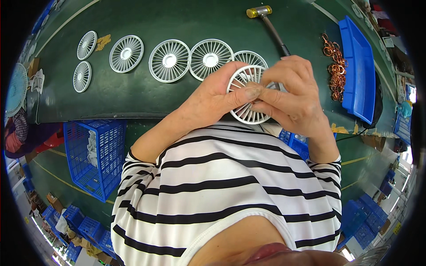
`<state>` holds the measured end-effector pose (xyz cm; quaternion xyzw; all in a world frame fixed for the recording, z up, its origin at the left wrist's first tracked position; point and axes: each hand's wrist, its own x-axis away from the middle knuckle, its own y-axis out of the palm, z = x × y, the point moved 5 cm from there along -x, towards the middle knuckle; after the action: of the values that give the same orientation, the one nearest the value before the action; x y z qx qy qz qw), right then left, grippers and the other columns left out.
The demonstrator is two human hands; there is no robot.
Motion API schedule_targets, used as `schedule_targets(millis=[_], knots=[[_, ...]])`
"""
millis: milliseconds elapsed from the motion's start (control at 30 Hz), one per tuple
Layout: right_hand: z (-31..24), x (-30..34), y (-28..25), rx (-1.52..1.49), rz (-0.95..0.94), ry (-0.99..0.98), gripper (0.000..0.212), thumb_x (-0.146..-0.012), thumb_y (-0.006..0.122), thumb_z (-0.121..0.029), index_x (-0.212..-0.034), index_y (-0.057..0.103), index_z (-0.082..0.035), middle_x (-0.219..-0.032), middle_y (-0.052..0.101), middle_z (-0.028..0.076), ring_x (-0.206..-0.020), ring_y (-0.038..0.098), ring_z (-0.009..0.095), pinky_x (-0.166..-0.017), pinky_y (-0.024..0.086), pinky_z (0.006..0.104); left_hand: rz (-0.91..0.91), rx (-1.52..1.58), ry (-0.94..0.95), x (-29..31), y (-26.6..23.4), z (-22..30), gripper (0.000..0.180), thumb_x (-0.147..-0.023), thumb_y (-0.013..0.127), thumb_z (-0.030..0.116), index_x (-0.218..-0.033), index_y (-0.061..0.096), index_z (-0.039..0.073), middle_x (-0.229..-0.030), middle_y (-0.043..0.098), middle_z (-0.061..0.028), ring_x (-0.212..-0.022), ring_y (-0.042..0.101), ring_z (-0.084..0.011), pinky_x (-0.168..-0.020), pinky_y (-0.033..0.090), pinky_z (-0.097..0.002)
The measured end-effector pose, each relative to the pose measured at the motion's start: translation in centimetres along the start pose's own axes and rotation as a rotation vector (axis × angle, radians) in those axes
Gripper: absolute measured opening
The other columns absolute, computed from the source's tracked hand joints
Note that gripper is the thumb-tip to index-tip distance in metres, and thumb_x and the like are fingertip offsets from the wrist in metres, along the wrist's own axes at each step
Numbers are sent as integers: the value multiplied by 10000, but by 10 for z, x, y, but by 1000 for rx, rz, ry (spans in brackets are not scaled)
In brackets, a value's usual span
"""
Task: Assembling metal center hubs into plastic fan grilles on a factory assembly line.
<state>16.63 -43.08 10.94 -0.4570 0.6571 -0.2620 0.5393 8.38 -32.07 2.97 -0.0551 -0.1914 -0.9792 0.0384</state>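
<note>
My left hand (212, 95) grips a white spoked wheel (245, 115) by its rim, thumb lying across the spokes toward the hub. The wheel is tilted up in front of my chest, near the table's front edge. My right hand (295, 95) is closed at the wheel's centre, its fingers pinched together beside my left thumb. Whatever those fingers hold is hidden, and so is the hub. Just behind the held wheel lies another spoked wheel (252, 56), partly covered. Beyond my right hand rests a mallet (274, 32) with yellow faces, its dark handle end close to my knuckles.
Several more spoked wheels (169, 61) lie flat across the green table (128, 95) to the left. Copper-coloured rings (336, 68) are heaped at the right beside a blue tray (358, 71). A blue crate (95, 155) stands below the table's front edge, left of me.
</note>
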Motion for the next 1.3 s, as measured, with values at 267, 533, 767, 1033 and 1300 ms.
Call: schedule_targets(millis=[267,533,767,1033,1300], knots=[[33,26,36,-735,217,560,487,-886,635,-122,-1332,476,-3,-1182,559,144,-1038,570,199,-879,471,313,172,-468,443,0,-5,11,468,-926,602,233,-1277,405,-6,-1043,635,-140,-900,655,-216,-773,528,-300],[47,28,56,-1109,193,720,329,-871,682,-130,-1111,510,15,-974,608,50,-858,593,86,-743,517,240,223,-673,524,1,-3,13,428,-906,603,159,-1252,430,-25,-997,639,-183,-851,669,-284,-715,535,-336],[75,19,42,-683,147,679,385,-868,652,-117,-1234,557,-43,-1066,600,31,-945,567,106,-851,473,264,517,-1056,733,18,-20,35,400,-861,649,88,-1222,510,-16,-1004,634,-189,-855,659,-292,-736,524,-341],[234,134,-29,754,-38,1030,342,-906,564,-354,-972,616,-23,-922,655,215,-862,628,419,-700,493,508,1262,-1121,865,87,-151,57,361,-912,562,-7,-1269,514,12,-1158,615,-157,-1002,628,-232,-895,491,-348],[233,137,-32,612,63,896,243,-918,581,-236,-866,616,-1,-780,631,187,-705,610,363,-638,474,423,1338,-1495,497,118,-189,40,356,-856,633,197,-1170,592,35,-1139,597,-191,-1085,531,-369,-933,395,-453]])
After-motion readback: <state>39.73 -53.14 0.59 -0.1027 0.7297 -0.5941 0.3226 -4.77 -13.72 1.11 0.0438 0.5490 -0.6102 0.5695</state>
